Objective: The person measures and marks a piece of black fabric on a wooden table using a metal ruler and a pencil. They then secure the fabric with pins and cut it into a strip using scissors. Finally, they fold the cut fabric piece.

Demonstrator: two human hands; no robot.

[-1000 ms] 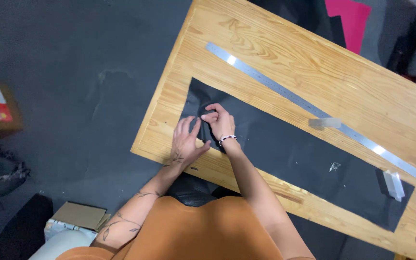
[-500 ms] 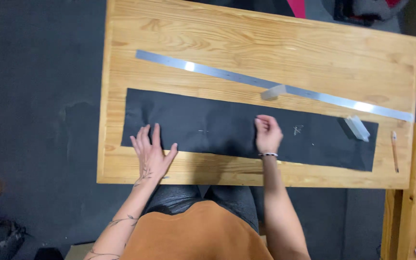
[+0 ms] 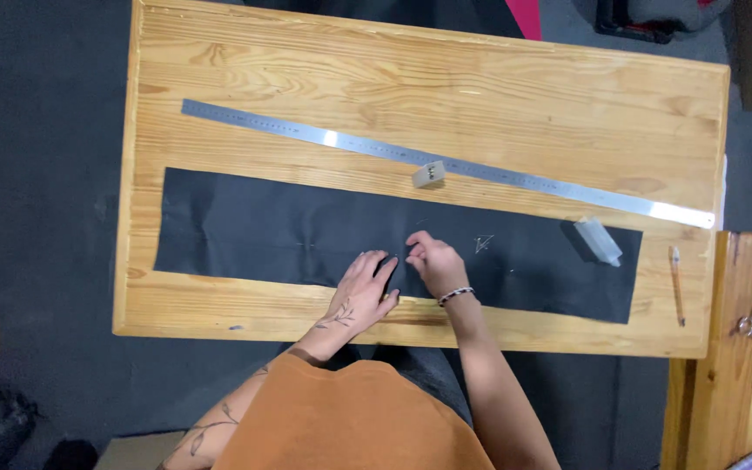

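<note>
Black cloth (image 3: 254,235) is spread flat in a long strip along the near side of the wooden counter (image 3: 446,87). Both hands are pressed on the cloth near its middle, by its near edge. The left hand (image 3: 364,287) is laid flat with its fingers spread, and nothing is gripped. The right hand (image 3: 433,261) is set just beside it, fingers curled down onto the cloth. Beyond the cloth, a long metal ruler (image 3: 515,177) is laid slantwise, with a small pale block (image 3: 429,174) on it. A whitish chalk piece (image 3: 598,240) is seen on the cloth's right end. Past that end, a pencil (image 3: 676,285) is laid.
</note>
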